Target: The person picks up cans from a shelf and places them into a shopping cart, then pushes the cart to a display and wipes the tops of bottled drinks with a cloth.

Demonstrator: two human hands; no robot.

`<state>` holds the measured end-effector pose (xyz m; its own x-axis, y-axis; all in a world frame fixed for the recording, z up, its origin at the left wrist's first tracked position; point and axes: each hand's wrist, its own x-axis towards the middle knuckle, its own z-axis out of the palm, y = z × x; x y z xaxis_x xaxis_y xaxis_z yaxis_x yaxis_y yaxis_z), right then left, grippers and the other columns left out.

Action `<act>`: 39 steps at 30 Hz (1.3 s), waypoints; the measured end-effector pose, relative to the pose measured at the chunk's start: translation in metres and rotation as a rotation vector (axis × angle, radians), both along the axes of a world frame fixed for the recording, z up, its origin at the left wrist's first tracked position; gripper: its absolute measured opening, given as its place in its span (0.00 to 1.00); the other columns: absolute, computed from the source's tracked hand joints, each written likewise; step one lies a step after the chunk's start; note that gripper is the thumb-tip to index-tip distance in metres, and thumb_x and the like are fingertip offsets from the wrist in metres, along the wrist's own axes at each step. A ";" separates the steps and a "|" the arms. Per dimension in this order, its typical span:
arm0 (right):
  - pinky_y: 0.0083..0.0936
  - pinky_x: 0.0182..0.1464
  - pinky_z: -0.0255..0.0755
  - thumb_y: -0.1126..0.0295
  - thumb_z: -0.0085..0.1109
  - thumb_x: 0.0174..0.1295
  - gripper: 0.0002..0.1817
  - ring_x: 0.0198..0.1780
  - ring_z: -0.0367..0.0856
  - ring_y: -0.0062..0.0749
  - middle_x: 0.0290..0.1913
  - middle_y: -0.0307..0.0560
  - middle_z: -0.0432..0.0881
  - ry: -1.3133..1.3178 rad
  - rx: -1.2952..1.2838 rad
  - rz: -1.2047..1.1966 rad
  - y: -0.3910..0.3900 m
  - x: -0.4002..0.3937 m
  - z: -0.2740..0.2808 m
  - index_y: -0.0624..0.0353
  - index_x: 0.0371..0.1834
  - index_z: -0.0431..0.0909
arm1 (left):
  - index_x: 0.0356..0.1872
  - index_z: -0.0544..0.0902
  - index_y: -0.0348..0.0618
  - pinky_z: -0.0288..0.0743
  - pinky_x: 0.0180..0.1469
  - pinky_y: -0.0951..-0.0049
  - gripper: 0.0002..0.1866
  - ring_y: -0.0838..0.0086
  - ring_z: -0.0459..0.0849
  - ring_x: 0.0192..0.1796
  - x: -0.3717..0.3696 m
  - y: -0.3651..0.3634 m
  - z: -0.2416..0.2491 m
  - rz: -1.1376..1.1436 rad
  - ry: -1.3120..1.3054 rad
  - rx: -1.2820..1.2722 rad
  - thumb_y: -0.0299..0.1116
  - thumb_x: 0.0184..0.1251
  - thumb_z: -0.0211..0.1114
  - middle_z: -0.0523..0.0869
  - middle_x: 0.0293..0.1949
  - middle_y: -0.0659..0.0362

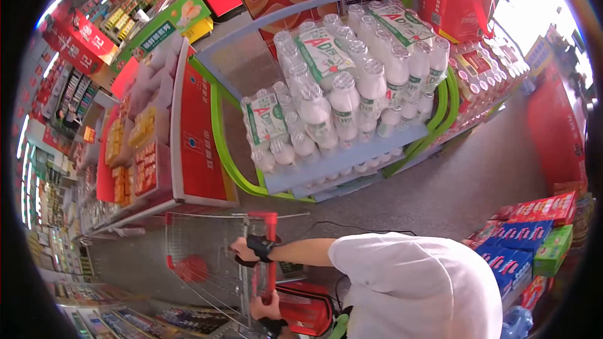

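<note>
A wire shopping cart with a red handle stands in front of me. My left hand is closed around the lower end of the handle. My right hand, with a black strap at the wrist, reaches across the handle. Its fingers are curled at the rear edge of the cart's basket; their undersides are hidden. A round red thing shows through the wires. Close to my body is a red bag-like item, partly covered by my arm.
A green-framed display stand holds shrink-wrapped packs of white bottles. Beside it is a red-sided bin of packaged food. Blue boxes are stacked at right, near my back. A dark cable lies on the floor.
</note>
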<state>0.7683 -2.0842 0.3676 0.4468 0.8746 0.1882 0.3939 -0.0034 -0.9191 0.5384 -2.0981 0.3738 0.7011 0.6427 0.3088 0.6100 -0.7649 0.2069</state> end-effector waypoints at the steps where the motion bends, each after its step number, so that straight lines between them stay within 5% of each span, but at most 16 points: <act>1: 0.41 0.29 0.72 0.68 0.51 0.44 0.08 0.28 0.77 0.55 0.23 0.60 0.76 -0.037 -0.009 -0.020 0.000 0.002 0.002 0.62 0.23 0.75 | 0.15 0.72 0.43 0.65 0.25 0.56 0.22 0.53 0.72 0.23 -0.001 0.000 0.001 -0.006 0.012 0.002 0.47 0.30 0.75 0.71 0.18 0.52; 17: 0.41 0.26 0.75 0.68 0.52 0.44 0.09 0.28 0.81 0.49 0.23 0.59 0.79 -0.172 -0.254 0.076 -0.005 0.007 0.019 0.63 0.22 0.78 | 0.17 0.75 0.34 0.69 0.27 0.59 0.21 0.52 0.76 0.24 -0.003 -0.003 0.017 0.033 0.103 -0.176 0.45 0.39 0.71 0.75 0.19 0.45; 28: 0.40 0.28 0.74 0.71 0.52 0.38 0.10 0.27 0.81 0.52 0.20 0.60 0.78 -0.137 -0.098 -0.086 0.010 -0.001 -0.008 0.62 0.23 0.80 | 0.17 0.75 0.35 0.69 0.29 0.55 0.23 0.49 0.75 0.25 0.010 -0.010 0.028 0.076 0.090 -0.118 0.47 0.37 0.72 0.76 0.20 0.44; 33: 0.40 0.32 0.74 0.69 0.51 0.43 0.10 0.32 0.80 0.54 0.25 0.62 0.78 -0.160 -0.251 0.070 0.024 -0.003 -0.014 0.65 0.25 0.77 | 0.17 0.75 0.36 0.69 0.28 0.54 0.23 0.50 0.75 0.25 0.007 -0.008 0.024 0.043 -0.004 -0.074 0.47 0.35 0.73 0.75 0.18 0.46; 36: 0.38 0.24 0.73 0.68 0.54 0.36 0.12 0.24 0.80 0.50 0.20 0.63 0.76 -0.111 -0.018 -0.038 0.011 -0.005 -0.011 0.68 0.19 0.78 | 0.17 0.74 0.37 0.68 0.28 0.55 0.22 0.50 0.75 0.25 0.009 -0.015 0.030 0.062 0.004 -0.049 0.47 0.34 0.73 0.75 0.18 0.48; 37: 0.40 0.33 0.73 0.67 0.52 0.45 0.11 0.32 0.79 0.55 0.25 0.64 0.77 -0.106 -0.120 0.081 0.000 0.003 0.005 0.66 0.24 0.76 | 0.17 0.74 0.38 0.68 0.27 0.55 0.22 0.51 0.75 0.25 0.009 -0.014 0.031 0.063 0.023 -0.034 0.46 0.34 0.73 0.75 0.18 0.48; 39: 0.40 0.32 0.73 0.67 0.51 0.46 0.11 0.31 0.79 0.55 0.24 0.64 0.77 -0.102 -0.165 0.115 0.001 0.001 0.004 0.66 0.24 0.76 | 0.17 0.75 0.38 0.69 0.27 0.55 0.22 0.51 0.75 0.25 0.004 -0.009 0.027 0.056 0.026 -0.042 0.46 0.34 0.73 0.75 0.18 0.48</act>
<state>0.7696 -2.0827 0.3714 0.3279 0.9415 0.0774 0.4915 -0.1000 -0.8651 0.5426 -2.1075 0.4004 0.6715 0.6927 0.2632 0.6569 -0.7208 0.2212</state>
